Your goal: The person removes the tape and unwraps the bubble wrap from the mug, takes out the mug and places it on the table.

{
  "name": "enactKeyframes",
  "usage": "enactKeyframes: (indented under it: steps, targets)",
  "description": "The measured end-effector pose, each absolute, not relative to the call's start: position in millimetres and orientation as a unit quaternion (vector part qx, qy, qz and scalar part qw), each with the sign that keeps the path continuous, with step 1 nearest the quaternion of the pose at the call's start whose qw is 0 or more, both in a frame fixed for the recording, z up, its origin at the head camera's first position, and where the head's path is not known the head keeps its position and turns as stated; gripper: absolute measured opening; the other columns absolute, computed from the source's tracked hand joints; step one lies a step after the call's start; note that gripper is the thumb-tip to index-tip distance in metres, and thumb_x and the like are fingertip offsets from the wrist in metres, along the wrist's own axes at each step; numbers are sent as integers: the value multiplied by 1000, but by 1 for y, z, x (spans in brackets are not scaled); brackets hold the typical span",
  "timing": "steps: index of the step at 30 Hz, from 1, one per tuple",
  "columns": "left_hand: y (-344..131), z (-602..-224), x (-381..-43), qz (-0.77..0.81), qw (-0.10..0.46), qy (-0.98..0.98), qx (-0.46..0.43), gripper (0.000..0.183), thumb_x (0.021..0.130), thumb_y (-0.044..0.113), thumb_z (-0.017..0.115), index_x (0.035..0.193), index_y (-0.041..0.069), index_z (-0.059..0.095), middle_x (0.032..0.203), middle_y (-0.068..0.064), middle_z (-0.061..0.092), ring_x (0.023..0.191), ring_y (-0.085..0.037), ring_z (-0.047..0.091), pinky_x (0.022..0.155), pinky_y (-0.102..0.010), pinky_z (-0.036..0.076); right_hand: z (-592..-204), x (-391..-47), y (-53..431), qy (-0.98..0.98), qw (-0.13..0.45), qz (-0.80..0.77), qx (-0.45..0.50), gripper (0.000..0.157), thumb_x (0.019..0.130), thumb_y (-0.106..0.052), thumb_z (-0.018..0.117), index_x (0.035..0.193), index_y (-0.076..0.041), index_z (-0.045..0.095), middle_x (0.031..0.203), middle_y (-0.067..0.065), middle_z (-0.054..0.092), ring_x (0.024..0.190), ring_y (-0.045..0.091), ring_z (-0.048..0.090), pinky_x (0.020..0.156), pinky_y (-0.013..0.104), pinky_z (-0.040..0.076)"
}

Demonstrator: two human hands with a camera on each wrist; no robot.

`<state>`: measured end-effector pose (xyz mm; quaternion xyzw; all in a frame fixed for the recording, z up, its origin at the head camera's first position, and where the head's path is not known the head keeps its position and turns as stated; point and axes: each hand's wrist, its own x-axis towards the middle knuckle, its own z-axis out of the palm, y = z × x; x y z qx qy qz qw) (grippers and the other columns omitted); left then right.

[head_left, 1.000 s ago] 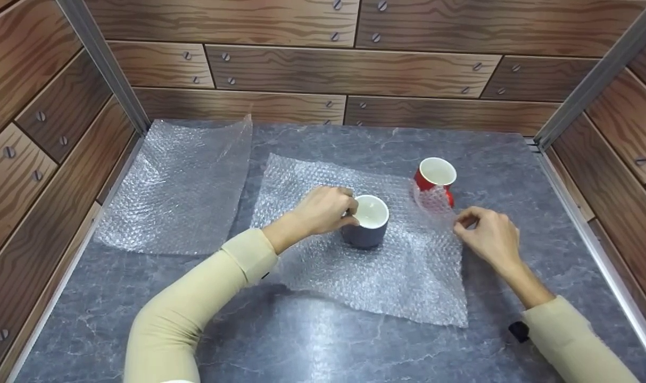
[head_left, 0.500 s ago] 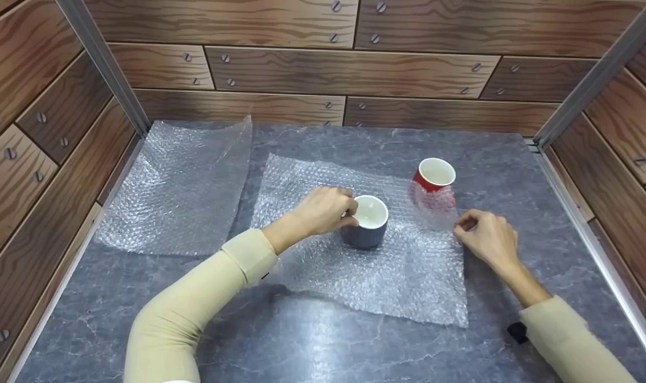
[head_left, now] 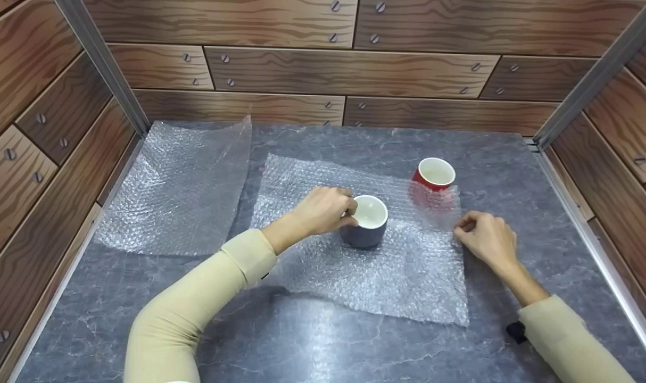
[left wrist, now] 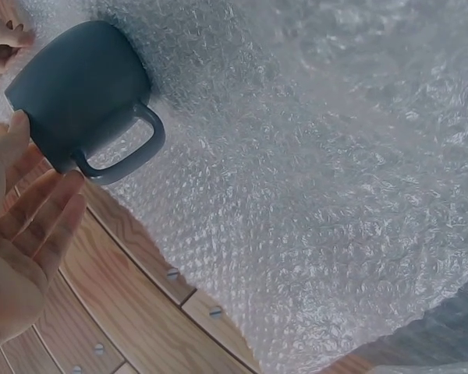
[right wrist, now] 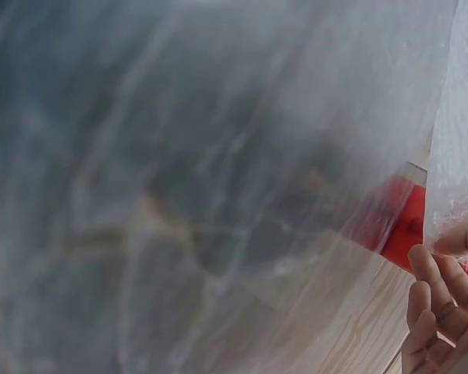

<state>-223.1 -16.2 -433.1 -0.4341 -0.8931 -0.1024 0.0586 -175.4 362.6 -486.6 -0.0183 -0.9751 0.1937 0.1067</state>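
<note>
A dark grey mug with a white inside stands upright on a sheet of bubble wrap. My left hand pinches its rim from the left, thumb on one side and fingertips on the other. In the left wrist view the mug's handle points away from the rim. At the sheet's right edge, my right hand pinches the wrap between thumb and fingertip. A red mug with a white inside stands behind, its lower part and handle veiled by the sheet's far right corner.
Another sheet of bubble wrap lies at the back left, one corner curling up. The grey marbled table is bounded by wood-patterned walls and metal rails at the sides.
The wrap's far right corner has unfolded and flattened out, now covering the red mug's lower part and handle from view. Both hands have stayed nearly still.
</note>
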Motion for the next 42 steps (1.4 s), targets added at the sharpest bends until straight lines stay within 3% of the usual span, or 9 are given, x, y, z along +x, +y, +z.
enactKeyframes:
  steps: [11,16,22,35,42]
  targets:
    - [-16,-433,-222,-107,51,-895,-431,27,91,38,79,93,11,79,93,-6,75,80,-25,74,71,-43,64,-464,-168,354,-972,139,190,13,14,86,-27,78,96,-18,81,88,6,82,73,28,73,58,45,49]
    - [-16,-433,-222,-112,54,-894,-431,27,90,37,80,92,11,79,93,-7,75,79,-26,74,70,-44,64,-446,-163,344,-969,155,189,25,17,86,-31,81,97,-17,81,91,8,82,77,29,73,61,50,50]
    - [-16,-434,-222,-118,52,-892,-434,27,91,37,80,91,10,78,92,-7,74,77,-27,72,69,-44,63,-427,-157,331,-966,161,193,56,19,87,-30,82,100,-16,80,98,11,81,82,31,72,64,47,51]
    - [-17,-434,-222,-114,57,-892,-434,27,90,37,80,91,11,78,92,-6,75,77,-26,73,68,-44,63,-397,-156,290,-967,134,170,136,26,85,-31,86,105,-14,79,100,10,80,90,33,72,71,56,58]
    - [-17,-434,-221,-114,62,-891,-435,27,90,37,80,89,11,78,91,-7,74,77,-27,73,68,-45,63,-395,-164,271,-961,117,155,196,37,83,-35,88,112,-14,78,107,8,80,95,29,72,75,54,61]
